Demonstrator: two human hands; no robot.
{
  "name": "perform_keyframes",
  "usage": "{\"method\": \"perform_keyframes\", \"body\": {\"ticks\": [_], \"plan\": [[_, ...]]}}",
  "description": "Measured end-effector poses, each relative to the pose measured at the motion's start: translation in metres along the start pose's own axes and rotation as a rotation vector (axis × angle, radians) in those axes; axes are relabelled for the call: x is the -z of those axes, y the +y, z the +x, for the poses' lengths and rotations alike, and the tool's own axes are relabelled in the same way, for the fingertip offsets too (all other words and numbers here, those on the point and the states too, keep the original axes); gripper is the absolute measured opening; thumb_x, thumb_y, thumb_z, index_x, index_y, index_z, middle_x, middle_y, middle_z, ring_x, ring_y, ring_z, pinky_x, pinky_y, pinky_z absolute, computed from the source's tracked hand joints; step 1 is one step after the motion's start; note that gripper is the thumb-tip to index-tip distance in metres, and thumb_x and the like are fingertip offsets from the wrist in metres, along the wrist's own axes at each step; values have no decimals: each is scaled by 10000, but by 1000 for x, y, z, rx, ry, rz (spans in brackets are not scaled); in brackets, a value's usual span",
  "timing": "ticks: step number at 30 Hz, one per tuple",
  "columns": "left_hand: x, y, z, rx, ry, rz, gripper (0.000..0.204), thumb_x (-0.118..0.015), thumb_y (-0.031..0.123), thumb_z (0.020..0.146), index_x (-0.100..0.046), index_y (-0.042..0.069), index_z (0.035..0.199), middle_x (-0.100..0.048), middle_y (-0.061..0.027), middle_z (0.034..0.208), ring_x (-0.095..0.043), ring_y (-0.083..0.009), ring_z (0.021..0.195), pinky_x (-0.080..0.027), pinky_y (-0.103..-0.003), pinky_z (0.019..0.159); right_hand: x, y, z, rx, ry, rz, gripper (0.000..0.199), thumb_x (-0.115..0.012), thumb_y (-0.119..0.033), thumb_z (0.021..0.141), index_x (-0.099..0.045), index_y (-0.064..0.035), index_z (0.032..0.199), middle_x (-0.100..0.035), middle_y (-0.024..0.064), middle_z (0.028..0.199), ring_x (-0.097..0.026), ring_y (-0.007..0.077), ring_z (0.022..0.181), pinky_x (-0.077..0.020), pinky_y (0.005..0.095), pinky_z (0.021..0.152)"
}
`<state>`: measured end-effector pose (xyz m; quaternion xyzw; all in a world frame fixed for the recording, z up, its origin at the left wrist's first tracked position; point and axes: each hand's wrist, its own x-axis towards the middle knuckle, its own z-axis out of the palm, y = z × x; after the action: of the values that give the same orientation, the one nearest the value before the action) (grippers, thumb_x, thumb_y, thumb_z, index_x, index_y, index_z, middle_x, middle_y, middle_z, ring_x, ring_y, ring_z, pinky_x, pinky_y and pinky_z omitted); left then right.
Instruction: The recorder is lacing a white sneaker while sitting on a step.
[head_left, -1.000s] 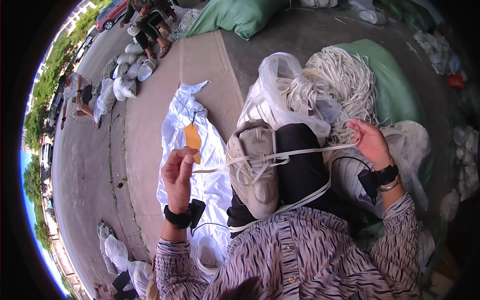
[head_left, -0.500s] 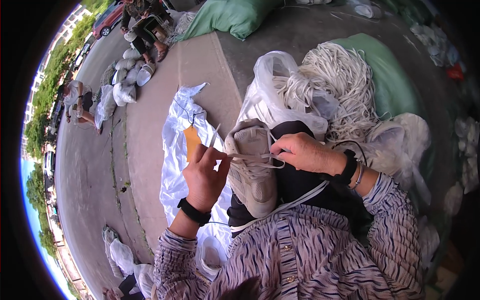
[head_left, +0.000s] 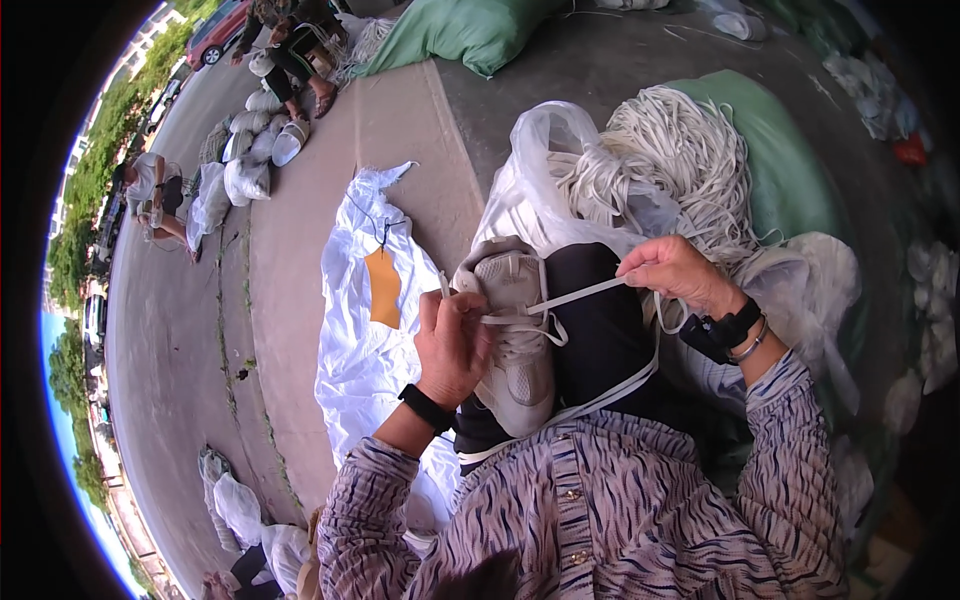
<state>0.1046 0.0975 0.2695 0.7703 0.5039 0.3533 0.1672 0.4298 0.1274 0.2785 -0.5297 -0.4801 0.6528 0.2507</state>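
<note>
A pale beige sneaker rests on my lap, its toe toward me and its tongue facing up. My right hand pinches a flat whitish shoelace, which runs taut from the shoe's upper eyelets out to the right. A slack loop of lace hangs below those fingers, and another small loop lies at the shoe's right edge. At the left edge of the sneaker, my left hand is closed with thumb and finger together on a lace, whose short end pokes up above the fingers.
White plastic sheeting with an orange tag lies to the left. A heap of whitish laces spills from a clear bag ahead, beside a green sack. Two people sit farther off at the left among stuffed bags.
My right hand has moved right and slightly up, drawing the lace out straight. My left hand has shifted right, closer over the shoe, uncovering the orange tag.
</note>
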Motion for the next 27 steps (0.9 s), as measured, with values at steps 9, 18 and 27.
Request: {"method": "perform_keyframes", "body": {"ticks": [9,18,27], "plan": [[1,-3,-44,482,27,-500,215,-638,109,850,-494,25,987,-465,5,754,-395,-70,619,-393,-210,590,1,1,-7,90,304,-264,249,-594,-119,849,-609,32,1046,-651,74,803,-585,79,548,-422,203,443],[13,5,-27,429,85,-575,112,-546,99,921,-461,40,879,-478,30,720,-435,-37,650,-367,-174,605,-102,-16,-17,576,18,-1019,240,-699,-218,727,-596,-4,766,-583,146,737,-614,300,770,-486,399,670],[48,15,6,660,44,-1042,69,-547,133,911,-512,82,939,-436,56,646,-332,-25,459,-274,-190,422,-99,-23,5,898,343,-1203,99,-601,-104,717,-510,-68,705,-498,71,658,-595,221,573,-481,334,501]]}}
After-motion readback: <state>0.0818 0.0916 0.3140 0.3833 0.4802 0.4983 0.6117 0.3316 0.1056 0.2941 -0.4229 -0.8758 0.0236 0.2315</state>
